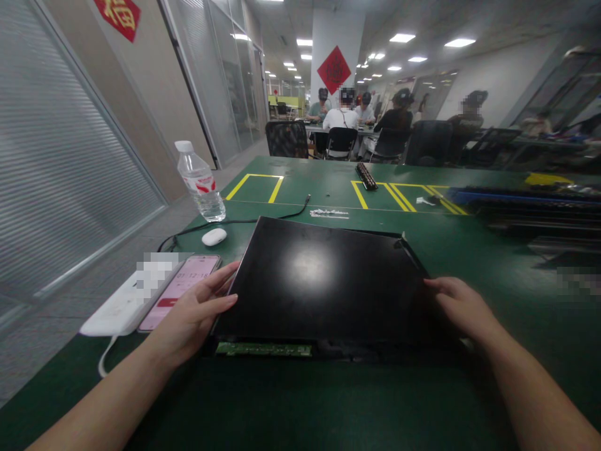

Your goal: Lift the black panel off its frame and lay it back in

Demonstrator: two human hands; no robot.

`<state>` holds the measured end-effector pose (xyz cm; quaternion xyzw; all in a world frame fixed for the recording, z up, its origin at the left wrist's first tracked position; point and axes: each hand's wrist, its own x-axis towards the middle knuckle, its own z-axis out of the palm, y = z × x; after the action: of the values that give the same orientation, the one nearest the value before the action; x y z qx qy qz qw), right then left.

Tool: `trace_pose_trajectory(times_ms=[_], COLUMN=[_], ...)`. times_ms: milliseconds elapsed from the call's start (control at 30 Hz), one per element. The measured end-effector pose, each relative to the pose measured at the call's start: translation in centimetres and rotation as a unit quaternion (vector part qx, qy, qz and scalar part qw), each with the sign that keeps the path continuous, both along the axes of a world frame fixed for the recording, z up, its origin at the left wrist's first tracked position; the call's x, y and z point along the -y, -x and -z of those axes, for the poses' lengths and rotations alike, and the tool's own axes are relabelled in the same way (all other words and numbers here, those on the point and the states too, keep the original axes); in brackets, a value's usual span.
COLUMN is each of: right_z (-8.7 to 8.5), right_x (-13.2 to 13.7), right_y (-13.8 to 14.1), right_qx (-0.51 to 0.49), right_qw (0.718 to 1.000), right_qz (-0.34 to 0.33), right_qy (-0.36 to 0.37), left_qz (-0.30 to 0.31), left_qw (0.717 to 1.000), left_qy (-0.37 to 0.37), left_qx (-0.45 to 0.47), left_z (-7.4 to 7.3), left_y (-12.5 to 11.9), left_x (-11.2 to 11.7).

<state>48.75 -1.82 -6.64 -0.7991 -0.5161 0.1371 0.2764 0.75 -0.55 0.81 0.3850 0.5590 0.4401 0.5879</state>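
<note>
A black display panel point(328, 282) lies face up before me, slightly tilted, with a bright light reflection on its glossy face. Along its near edge runs a narrow green circuit board point(263, 349). A dark frame point(416, 254) shows beneath the panel at its right and far edges. My left hand point(195, 316) grips the panel's left edge, thumb near the top face and fingers along the side. At the opposite edge, my right hand point(462, 307) pinches the right side; its lower fingers are partly hidden.
Left on the green table point(328, 407) are a phone point(200, 269), a white power bank point(117, 307), a white earbud case point(215, 237), a water bottle point(201, 185) and a black cable point(239, 221). A dark ridged strip point(366, 176) lies farther back. Blurred dark parts point(530, 210) lie right. Several people sit beyond.
</note>
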Motion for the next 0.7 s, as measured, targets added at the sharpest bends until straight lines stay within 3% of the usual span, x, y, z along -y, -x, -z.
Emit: trace_pose_trajectory(times_ms=[700], right_z=[-0.32], right_x=[0.10], right_y=[0.05], right_qx=[-0.012], right_qw=[1.000], right_qz=[-0.003], right_qy=[0.026], left_qz=[-0.039], left_qw=[0.998], left_qy=[0.040], left_qx=[0.038], left_z=[0.09], left_y=[-0.03], left_x=[-0.16])
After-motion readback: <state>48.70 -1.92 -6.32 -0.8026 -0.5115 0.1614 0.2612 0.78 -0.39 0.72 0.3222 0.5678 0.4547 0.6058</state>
